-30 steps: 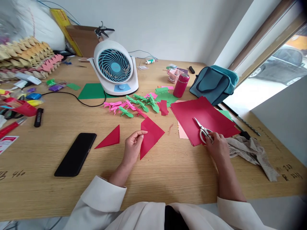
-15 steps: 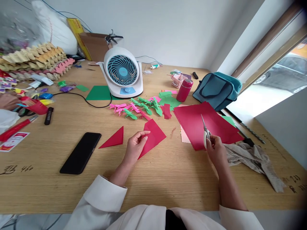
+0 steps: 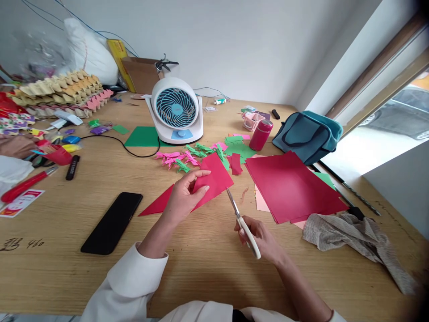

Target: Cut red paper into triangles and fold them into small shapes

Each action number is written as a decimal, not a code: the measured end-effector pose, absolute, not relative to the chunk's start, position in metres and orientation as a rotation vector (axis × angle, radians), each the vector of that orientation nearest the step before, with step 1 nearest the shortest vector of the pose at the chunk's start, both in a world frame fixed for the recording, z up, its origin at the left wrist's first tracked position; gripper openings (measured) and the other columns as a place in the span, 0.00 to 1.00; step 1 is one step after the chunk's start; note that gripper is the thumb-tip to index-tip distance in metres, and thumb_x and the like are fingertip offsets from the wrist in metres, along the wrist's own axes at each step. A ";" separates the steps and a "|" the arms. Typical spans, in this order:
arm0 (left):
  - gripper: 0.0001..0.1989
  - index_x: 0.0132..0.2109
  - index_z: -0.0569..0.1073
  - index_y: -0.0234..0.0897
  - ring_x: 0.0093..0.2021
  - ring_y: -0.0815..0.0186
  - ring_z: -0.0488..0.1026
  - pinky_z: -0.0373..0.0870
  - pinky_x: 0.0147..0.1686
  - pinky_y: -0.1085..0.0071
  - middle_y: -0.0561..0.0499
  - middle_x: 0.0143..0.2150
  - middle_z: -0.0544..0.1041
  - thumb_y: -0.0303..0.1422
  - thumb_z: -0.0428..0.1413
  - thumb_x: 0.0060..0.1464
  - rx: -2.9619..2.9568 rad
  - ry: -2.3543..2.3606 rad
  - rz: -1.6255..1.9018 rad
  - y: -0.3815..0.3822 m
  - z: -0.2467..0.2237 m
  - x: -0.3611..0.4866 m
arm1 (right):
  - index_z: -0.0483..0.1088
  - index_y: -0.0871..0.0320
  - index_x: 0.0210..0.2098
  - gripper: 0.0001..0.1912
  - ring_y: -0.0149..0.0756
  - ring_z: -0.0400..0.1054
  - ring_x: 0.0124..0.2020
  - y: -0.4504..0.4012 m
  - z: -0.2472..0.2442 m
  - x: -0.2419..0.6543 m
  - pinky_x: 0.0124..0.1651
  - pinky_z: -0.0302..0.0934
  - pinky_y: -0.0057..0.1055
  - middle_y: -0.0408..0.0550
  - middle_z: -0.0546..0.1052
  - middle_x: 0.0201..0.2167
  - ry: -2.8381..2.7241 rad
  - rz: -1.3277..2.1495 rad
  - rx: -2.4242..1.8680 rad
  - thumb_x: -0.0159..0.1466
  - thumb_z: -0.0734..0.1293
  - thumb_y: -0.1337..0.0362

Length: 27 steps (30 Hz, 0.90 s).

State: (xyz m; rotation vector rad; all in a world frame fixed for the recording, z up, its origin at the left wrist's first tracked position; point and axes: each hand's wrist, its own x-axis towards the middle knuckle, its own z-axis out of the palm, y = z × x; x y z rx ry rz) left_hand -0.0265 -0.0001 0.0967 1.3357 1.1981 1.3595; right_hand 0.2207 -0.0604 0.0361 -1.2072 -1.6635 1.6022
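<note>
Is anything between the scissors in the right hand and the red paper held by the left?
Nothing visible is: the scissors in the right hand point toward the right corner of the red paper in the left hand. Whether they touch is unclear.

Bright daylight enters through the opening right of the fan, overexposed to white there, and lays a pale sheen on the red sheets on that side. Soft shadow darkens the table nearer than the fan. Far right of it, the picture's edge turns dark and blurred.
</note>
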 end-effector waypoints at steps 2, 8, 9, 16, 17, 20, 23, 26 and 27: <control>0.21 0.48 0.80 0.41 0.41 0.61 0.76 0.71 0.37 0.72 0.48 0.43 0.80 0.26 0.65 0.43 1.331 1.199 1.375 0.000 0.095 -0.027 | 0.67 0.59 0.35 0.22 0.31 0.58 0.27 -0.064 0.032 0.220 0.29 0.50 0.29 0.41 0.66 0.25 -1.674 1.646 -1.205 0.63 0.65 0.44; 0.20 0.51 0.79 0.42 0.47 0.59 0.75 0.71 0.43 0.70 0.47 0.48 0.79 0.27 0.62 0.49 1.479 1.256 1.305 -0.001 0.085 -0.029 | 0.67 0.58 0.35 0.22 0.31 0.59 0.25 -0.063 0.027 0.218 0.28 0.52 0.29 0.41 0.66 0.24 -1.639 1.740 -1.181 0.64 0.65 0.43; 0.20 0.51 0.79 0.42 0.48 0.59 0.75 0.71 0.44 0.70 0.47 0.49 0.78 0.28 0.62 0.50 1.505 1.264 1.290 -0.001 0.084 -0.029 | 0.67 0.58 0.35 0.22 0.31 0.59 0.25 -0.062 0.028 0.218 0.28 0.52 0.29 0.41 0.66 0.23 -1.633 1.752 -1.179 0.64 0.65 0.43; 0.18 0.51 0.79 0.42 0.53 0.58 0.73 0.65 0.56 0.66 0.47 0.51 0.77 0.27 0.60 0.51 1.582 1.251 1.281 -0.004 0.082 -0.023 | 0.67 0.58 0.34 0.21 0.30 0.58 0.25 -0.062 0.029 0.218 0.28 0.51 0.28 0.41 0.66 0.24 -1.607 1.801 -1.180 0.64 0.65 0.44; 0.18 0.51 0.79 0.42 0.54 0.58 0.72 0.65 0.57 0.65 0.47 0.52 0.77 0.27 0.60 0.51 1.583 1.248 1.278 -0.005 0.082 -0.021 | 0.67 0.58 0.34 0.21 0.30 0.58 0.25 -0.062 0.029 0.218 0.28 0.51 0.28 0.41 0.66 0.24 -1.604 1.806 -1.179 0.64 0.65 0.45; 0.19 0.52 0.78 0.42 0.54 0.59 0.72 0.64 0.57 0.66 0.48 0.52 0.77 0.27 0.60 0.52 1.594 1.255 1.257 -0.006 0.081 -0.018 | 0.66 0.58 0.34 0.20 0.30 0.59 0.25 -0.062 0.030 0.218 0.28 0.52 0.28 0.41 0.67 0.24 -1.598 1.805 -1.170 0.64 0.65 0.45; 0.18 0.52 0.78 0.42 0.53 0.59 0.72 0.65 0.57 0.66 0.47 0.51 0.77 0.27 0.60 0.52 1.599 1.257 1.237 -0.007 0.078 -0.017 | 0.66 0.59 0.34 0.20 0.30 0.60 0.25 -0.061 0.031 0.217 0.28 0.52 0.28 0.41 0.67 0.24 -1.596 1.801 -1.168 0.65 0.65 0.46; 0.18 0.52 0.77 0.41 0.53 0.59 0.73 0.64 0.58 0.65 0.47 0.52 0.77 0.28 0.59 0.53 1.604 1.265 1.210 -0.007 0.076 -0.017 | 0.66 0.59 0.34 0.20 0.30 0.60 0.25 -0.061 0.032 0.217 0.28 0.52 0.28 0.41 0.67 0.24 -1.589 1.802 -1.176 0.65 0.65 0.46; 0.18 0.53 0.77 0.41 0.54 0.59 0.72 0.64 0.58 0.65 0.47 0.52 0.77 0.28 0.59 0.54 1.612 1.270 1.199 -0.007 0.076 -0.017 | 0.66 0.59 0.34 0.20 0.29 0.60 0.25 -0.061 0.032 0.217 0.27 0.52 0.28 0.41 0.67 0.23 -1.588 1.802 -1.178 0.65 0.65 0.46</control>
